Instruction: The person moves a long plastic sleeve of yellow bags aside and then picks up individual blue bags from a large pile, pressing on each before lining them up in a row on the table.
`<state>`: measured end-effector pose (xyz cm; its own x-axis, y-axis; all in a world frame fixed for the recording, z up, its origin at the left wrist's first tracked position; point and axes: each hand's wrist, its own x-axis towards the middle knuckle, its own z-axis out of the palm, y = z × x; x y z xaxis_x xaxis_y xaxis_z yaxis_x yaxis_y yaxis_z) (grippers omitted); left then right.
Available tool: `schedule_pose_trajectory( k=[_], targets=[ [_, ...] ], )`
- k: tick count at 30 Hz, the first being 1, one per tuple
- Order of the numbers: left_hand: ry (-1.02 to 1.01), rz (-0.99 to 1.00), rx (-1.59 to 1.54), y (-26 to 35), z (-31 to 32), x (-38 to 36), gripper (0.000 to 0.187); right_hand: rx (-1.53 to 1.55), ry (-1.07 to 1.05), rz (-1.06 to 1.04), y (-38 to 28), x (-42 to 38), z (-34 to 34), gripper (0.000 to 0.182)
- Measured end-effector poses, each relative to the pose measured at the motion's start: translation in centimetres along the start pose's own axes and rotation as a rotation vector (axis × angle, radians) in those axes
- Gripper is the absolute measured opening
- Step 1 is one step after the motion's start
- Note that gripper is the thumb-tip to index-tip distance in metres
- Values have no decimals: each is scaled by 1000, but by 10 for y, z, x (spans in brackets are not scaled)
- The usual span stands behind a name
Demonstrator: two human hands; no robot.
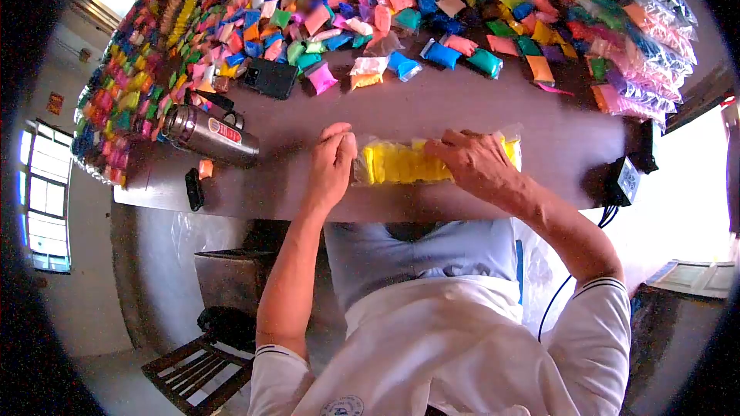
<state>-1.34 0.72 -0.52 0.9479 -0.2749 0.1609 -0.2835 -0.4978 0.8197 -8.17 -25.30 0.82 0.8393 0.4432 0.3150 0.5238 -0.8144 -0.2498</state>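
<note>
Brown worktop (555, 131) spreads across the view, its far side buried under a heap of small multicoloured packets (308, 23), with plump clear bags (640, 58) stacked at the right. Both bare arms reach up from white sleeves: the left forearm rises steeply, while the right bends at an outward elbow and slants in toward the middle. Between them, near the worktop's front edge, a long clear bag of yellow packets (399, 163) lies crosswise. The left hand (334, 166) stands at its left end, fingers curled closed and thumb against them; whether they pinch the film cannot be told. The right hand (476, 160) is palm down and half open, bent fingers resting over the bag right of its middle. A steel flask (210, 135) with a red-and-white sticker is to the left, near a flat black case (271, 78) and a small orange packet (206, 169).
</note>
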Motion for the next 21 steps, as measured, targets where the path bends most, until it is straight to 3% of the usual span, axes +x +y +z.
schedule_pose_trajectory(
  k=[5, 9, 12, 15, 17, 18, 21],
  targets=[
    [-5, 123, 142, -18, -1, -10, 30, -40, 38, 27, -2, -6, 4, 29],
    [-8, 110, 104, -13, -1, -8, 30, -107, 39, 64, -13, -1, 7, 27],
    [21, 132, 94, -13, 0, -5, 31, -176, -27, 187, -16, 4, 24, 30],
    [49, 43, 99, -13, -1, -4, 32, -95, 1, 218, -26, 11, 29, 27],
    [17, -50, 36, -12, -3, -6, 34, -11, 200, 184, -31, 12, 28, 15],
    [16, -54, 37, -15, -3, -7, 34, -8, 197, 184, -31, 12, 29, 15],
    [20, 7, 48, -20, -4, -9, 34, -22, 108, 202, -28, 8, 32, 31]
  ],
)
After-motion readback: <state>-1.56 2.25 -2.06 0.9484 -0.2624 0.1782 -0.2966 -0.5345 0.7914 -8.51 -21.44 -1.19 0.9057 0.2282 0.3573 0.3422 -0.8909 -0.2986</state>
